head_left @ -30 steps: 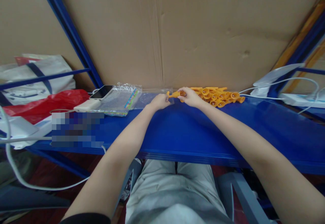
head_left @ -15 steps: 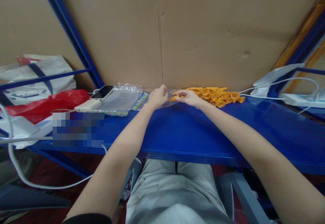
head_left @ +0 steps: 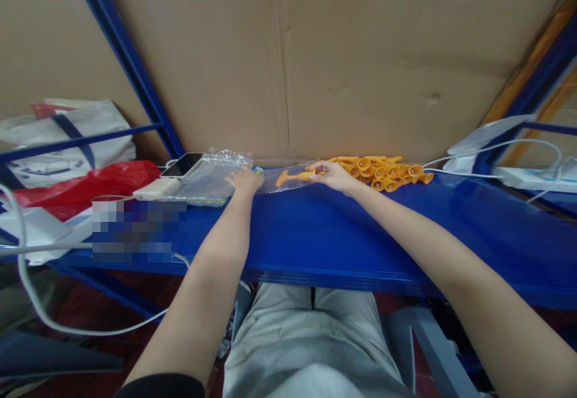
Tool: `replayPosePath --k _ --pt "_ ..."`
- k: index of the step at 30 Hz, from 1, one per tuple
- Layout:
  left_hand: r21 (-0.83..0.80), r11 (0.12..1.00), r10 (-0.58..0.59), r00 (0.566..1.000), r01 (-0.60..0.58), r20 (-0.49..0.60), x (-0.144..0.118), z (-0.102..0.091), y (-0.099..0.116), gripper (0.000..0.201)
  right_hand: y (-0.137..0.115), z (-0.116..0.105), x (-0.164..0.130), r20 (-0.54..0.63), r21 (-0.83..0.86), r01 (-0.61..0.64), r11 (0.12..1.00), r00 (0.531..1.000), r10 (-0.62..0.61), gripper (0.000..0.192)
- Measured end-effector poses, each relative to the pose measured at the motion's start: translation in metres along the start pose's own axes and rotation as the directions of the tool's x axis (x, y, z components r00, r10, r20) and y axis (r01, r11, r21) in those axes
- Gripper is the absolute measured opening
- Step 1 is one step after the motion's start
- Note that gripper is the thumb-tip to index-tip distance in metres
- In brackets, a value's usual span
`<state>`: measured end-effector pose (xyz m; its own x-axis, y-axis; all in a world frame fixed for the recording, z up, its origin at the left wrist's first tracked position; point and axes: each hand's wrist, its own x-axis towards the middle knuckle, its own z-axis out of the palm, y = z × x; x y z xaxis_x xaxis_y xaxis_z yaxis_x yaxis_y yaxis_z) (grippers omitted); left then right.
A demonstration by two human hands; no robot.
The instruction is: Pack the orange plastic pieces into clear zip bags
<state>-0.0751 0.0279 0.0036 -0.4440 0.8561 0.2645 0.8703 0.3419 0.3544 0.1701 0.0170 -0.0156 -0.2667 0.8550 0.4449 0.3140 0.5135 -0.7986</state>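
My right hand (head_left: 334, 174) holds one orange plastic piece (head_left: 295, 176) by its end, and the piece lies inside a small clear bag (head_left: 277, 180) on the blue shelf (head_left: 360, 235). Right behind that hand is a pile of several like orange pieces (head_left: 383, 171) against the cardboard wall. My left hand (head_left: 244, 180) lies flat on a stack of clear plastic bags (head_left: 205, 180), its fingers over the colourful strip at the stack's right end.
A phone (head_left: 181, 164) and a white power bank (head_left: 155, 189) lie left of the bags, with a red plastic bag (head_left: 76, 184) beyond. White cables and a power strip (head_left: 527, 175) sit at the right. A cardboard wall (head_left: 342, 55) closes the back.
My left hand let go of the small bag's mouth and moved left onto the bag stack. The orange piece slid further left into the clear bag.
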Motion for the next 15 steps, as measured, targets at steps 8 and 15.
replayPosePath --k 8,15 --pt "-0.344 0.939 0.038 0.994 0.001 0.107 0.022 -0.003 0.002 0.028 -0.009 -0.001 -0.003 0.087 0.222 -0.152 0.963 0.987 0.135 0.024" --pt "-0.695 0.705 0.036 0.971 0.142 0.235 0.012 -0.008 0.015 0.019 -0.016 -0.001 -0.008 0.153 0.248 -0.247 0.937 0.965 0.214 0.028"
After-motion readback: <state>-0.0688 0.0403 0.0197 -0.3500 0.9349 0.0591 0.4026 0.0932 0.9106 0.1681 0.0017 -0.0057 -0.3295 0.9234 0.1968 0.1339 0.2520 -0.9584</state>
